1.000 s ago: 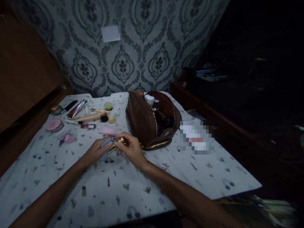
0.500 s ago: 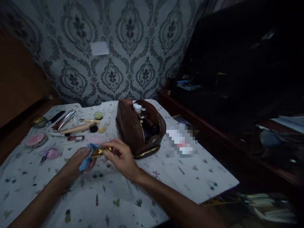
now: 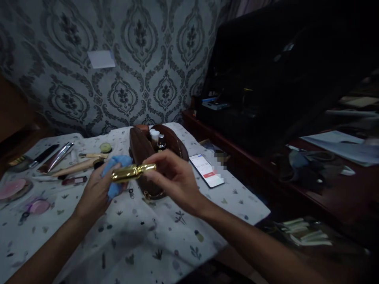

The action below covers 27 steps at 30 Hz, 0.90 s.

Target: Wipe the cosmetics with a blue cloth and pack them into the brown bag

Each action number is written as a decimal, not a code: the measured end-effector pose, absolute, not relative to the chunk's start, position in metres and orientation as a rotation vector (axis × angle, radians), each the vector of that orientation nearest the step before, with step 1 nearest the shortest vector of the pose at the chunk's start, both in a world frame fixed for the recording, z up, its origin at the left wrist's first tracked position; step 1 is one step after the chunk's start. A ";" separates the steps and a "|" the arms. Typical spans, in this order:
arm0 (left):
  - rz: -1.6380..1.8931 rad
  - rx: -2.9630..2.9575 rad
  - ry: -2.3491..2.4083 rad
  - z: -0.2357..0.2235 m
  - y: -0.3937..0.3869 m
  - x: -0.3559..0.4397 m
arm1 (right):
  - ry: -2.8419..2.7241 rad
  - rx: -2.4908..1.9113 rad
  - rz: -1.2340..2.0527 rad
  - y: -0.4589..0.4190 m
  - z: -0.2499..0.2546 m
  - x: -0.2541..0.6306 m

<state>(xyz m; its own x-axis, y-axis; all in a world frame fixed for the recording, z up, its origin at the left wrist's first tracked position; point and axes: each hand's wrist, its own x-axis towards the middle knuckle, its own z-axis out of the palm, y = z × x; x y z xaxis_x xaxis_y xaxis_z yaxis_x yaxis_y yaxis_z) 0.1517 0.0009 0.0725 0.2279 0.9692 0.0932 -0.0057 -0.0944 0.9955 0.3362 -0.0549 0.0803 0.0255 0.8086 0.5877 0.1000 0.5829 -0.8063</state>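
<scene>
A shiny gold lipstick tube (image 3: 126, 173) lies level between my two hands, in front of a brown cosmetic bag (image 3: 139, 146). My left hand (image 3: 93, 191) is closed on a crumpled blue cloth (image 3: 120, 161), its thumb beside the tube's left end. With thumb and fingers, my right hand (image 3: 182, 179) pinches the right end. The bag stands open behind them, partly covered by my right hand. White-capped containers (image 3: 154, 136) and a bottle with a dark shiny cap (image 3: 161, 141) show in its opening.
Makeup lies on the left of the patterned tablecloth (image 3: 127, 236): a brush (image 3: 74, 167), a squeeze tube (image 3: 56, 157), a pink compact (image 3: 14, 188) and a small green-topped jar (image 3: 106, 147). A lit phone (image 3: 204, 167) lies right of the bag. The table edge runs along the right.
The view has turned right and both hands have come up closer to the camera with the lipstick tube and cloth. More of the tube shows, and the hands now cover the bag's front.
</scene>
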 end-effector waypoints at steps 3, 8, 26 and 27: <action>1.150 2.148 0.942 0.072 0.010 0.165 | -1.398 -0.911 0.533 -0.050 0.094 0.364; 1.022 3.056 0.709 0.058 0.016 0.179 | -1.487 -1.048 0.321 -0.029 0.101 0.406; 1.127 3.133 0.651 0.045 0.016 0.175 | -2.295 -1.758 -0.037 0.019 0.109 0.406; 1.130 3.131 0.649 0.045 0.016 0.174 | -2.316 -1.795 -0.060 0.020 0.110 0.404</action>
<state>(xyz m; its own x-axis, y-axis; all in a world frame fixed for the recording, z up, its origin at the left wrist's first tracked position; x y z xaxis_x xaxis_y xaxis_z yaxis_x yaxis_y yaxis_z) 0.1742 0.0163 0.0452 0.7092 0.2654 0.6531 0.4300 -0.8970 -0.1025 0.4039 0.0195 0.1095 -0.2359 0.9530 0.1903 0.9616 0.2573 -0.0961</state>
